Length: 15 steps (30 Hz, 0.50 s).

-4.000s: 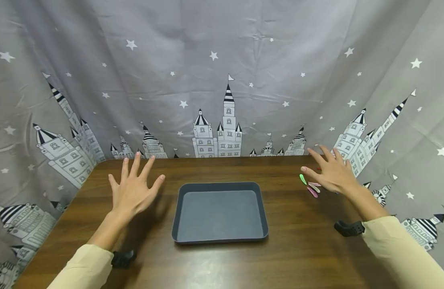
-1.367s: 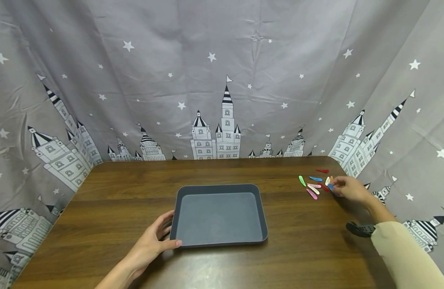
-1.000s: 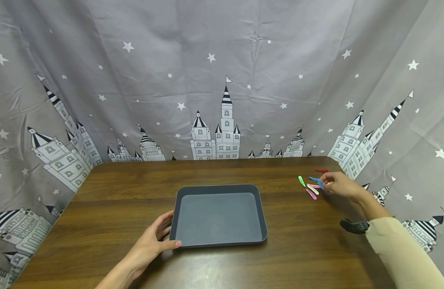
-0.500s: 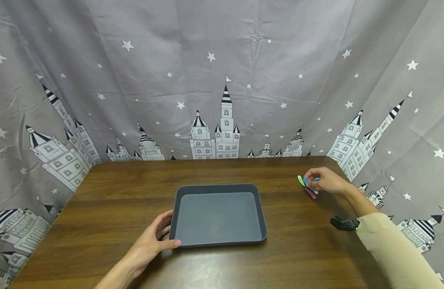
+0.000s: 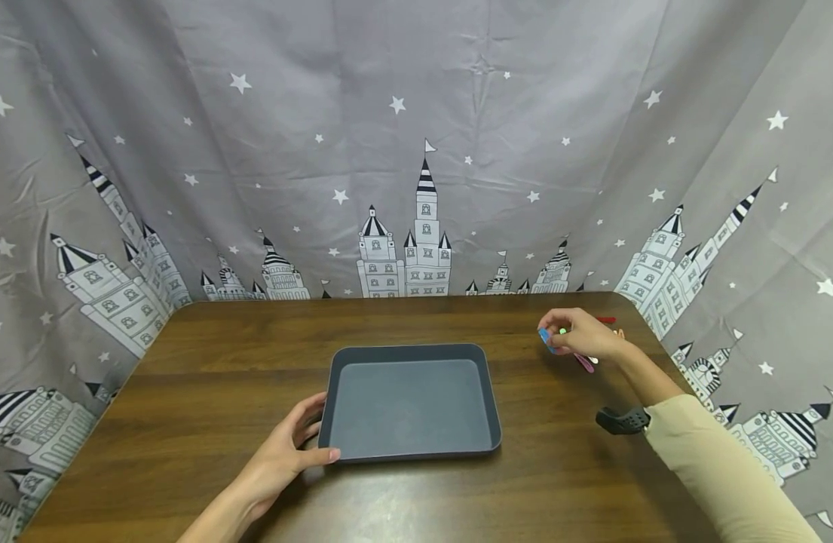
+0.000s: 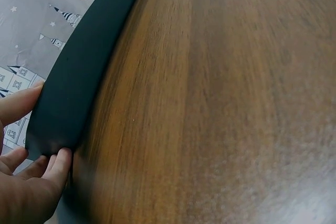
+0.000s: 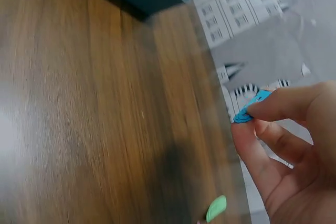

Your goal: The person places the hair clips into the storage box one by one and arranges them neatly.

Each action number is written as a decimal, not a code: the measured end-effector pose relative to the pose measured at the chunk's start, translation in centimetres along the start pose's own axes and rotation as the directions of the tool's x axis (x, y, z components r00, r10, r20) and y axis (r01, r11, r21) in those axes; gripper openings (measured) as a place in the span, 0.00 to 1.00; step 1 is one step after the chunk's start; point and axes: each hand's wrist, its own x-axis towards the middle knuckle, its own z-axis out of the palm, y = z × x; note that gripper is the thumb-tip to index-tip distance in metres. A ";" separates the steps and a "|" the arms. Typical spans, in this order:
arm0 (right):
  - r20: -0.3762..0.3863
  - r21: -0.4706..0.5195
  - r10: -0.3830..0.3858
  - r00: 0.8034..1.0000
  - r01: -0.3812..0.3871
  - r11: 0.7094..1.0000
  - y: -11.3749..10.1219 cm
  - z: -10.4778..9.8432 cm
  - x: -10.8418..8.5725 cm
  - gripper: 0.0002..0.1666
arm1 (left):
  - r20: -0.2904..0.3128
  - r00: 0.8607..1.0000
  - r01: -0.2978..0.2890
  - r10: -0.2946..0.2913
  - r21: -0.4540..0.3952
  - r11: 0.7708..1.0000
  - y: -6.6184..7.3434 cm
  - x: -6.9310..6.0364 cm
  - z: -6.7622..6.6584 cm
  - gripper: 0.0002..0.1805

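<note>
A blue snap hair clip (image 5: 544,336) is pinched between the thumb and fingers of my right hand (image 5: 582,333), held above the table at the right. The right wrist view shows the clip (image 7: 252,108) at the fingertips. My left hand (image 5: 270,461) grips the near left corner of a dark grey rectangular tray (image 5: 416,352). Its thumb lies at the front rim and its fingers at the left side; the left wrist view shows them against the tray's outer wall (image 6: 79,61). The inside of the tray is bare.
Behind and under my right hand lie more hair clips: a red one (image 5: 606,320), a pink one (image 5: 584,364), a green one (image 7: 216,208) and others partly hidden. The brown wooden table (image 5: 240,354) ends at a grey curtain (image 5: 280,181) with printed castles.
My right hand has pinched the blue clip and carried it left from the right-hand group. My left hand came from the table's left side onto the tray corner, then stayed still.
</note>
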 end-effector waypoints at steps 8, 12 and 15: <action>0.040 -0.003 -0.022 0.999 0.022 1.000 -1.2 2.9 2.2 0.08 | -0.006 1.000 0.003 -0.004 -0.008 1.000 0.0 -0.2 -0.1 0.51; 0.067 0.015 -0.016 0.998 0.015 1.000 -1.6 4.0 3.0 0.06 | -0.006 1.000 0.005 -0.005 -0.005 1.000 -0.1 -0.2 -0.1 0.51; 0.080 0.018 -0.036 0.996 0.034 0.999 -2.1 4.9 3.5 0.06 | -0.009 1.000 0.001 -0.001 -0.006 1.000 -0.2 -0.1 -0.1 0.51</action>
